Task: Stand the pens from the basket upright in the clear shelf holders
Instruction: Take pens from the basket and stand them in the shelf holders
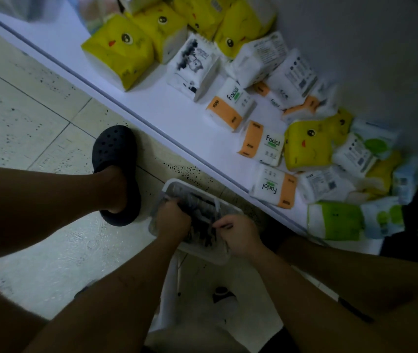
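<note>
Had both hands down in the basket point(204, 258). Gripped a bunch of the dark pens point(200, 208) with the left hand point(173, 221), fingers curled round them inside the basket. Pinched, as far as the blur allowed judging, a single pen point(224, 226) between thumb and fingertips of the right hand point(239, 236), over the basket's right side. Found the other pens lying loose in the basket, set low just beside the front edge of the shelf point(152, 105). Saw a black clog point(116, 171) planted on the tiled floor point(24, 110), left of the basket. Beyond, on the shelf: white-and-orange "Facial" packs point(230, 108) towards the front, green packs point(335, 220) to the right, yellow tissue packs point(118, 49) furthest off.
</note>
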`<state>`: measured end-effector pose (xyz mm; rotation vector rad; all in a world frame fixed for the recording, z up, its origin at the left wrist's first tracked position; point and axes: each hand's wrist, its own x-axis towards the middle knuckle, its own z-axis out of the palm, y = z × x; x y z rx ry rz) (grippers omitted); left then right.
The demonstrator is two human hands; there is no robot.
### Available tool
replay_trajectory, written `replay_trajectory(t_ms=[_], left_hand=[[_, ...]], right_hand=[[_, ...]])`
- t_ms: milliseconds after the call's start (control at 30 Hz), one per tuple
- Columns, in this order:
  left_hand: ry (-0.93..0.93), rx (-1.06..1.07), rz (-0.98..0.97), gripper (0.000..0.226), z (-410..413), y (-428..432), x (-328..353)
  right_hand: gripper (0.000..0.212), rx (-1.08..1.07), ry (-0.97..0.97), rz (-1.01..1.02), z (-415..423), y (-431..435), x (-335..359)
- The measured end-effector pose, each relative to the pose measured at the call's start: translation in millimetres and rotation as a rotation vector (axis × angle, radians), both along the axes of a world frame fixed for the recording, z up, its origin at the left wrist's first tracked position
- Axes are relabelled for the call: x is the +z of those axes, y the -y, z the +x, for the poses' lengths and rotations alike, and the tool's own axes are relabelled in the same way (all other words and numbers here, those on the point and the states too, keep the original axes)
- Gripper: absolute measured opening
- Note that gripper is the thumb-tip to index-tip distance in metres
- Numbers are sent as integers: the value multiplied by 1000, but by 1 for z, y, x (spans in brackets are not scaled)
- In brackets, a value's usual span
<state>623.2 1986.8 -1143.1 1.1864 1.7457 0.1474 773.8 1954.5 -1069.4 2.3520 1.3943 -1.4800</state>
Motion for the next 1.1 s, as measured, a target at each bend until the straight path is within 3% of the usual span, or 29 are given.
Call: replay_trajectory(t_ms=[267, 400, 600, 667, 800, 867, 1000, 1100], left_hand=[[-90, -98, 28, 2, -11, -8, 31], [-75, -173, -19, 26, -15, -6, 43], [127, -149, 2, 18, -11, -10, 78], [226, -98, 38, 33, -7, -12, 98], [398, -145, 78, 101, -1, -11, 141], [483, -187, 99, 114, -2, -8, 160], [539, -248, 221, 100, -4, -5, 196], [605, -249, 327, 80, 0, -7, 222]], right_hand=[[16, -83, -10, 91, 4, 12, 14], [15, -162, -45, 214, 13, 9, 22], [36, -258, -49, 388, 20, 6, 38], [45, -310, -100, 414, 18, 4, 46], [98, -307, -178, 494, 12, -1, 68], [105, -263, -202, 560, 12, -2, 81], [97, -180, -289, 673, 10, -1, 112], [78, -188, -289, 812, 6, -1, 136]])
